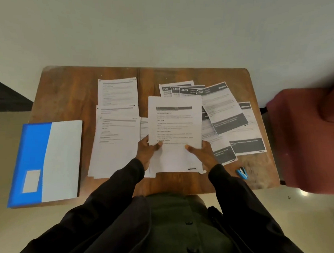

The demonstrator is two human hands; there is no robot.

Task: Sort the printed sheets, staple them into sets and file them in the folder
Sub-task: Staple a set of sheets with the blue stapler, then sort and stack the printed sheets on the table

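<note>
I hold a printed sheet [174,122] raised above the middle of the wooden table [68,96]. My left hand [147,150] pinches its lower left edge and my right hand [201,152] pinches its lower right edge. Under it lies another white sheet [172,162]. To the left is a pile of text sheets [117,128]. To the right, sheets with dark banners [225,113] are fanned out. A blue and white folder [47,160] lies shut at the table's left end. A small blue stapler [242,173] sits near the front right edge.
A dark red upholstered chair [306,138] stands right of the table. A plain wall runs behind the table. Pale floor shows on both sides. The folder overhangs the table's front left corner.
</note>
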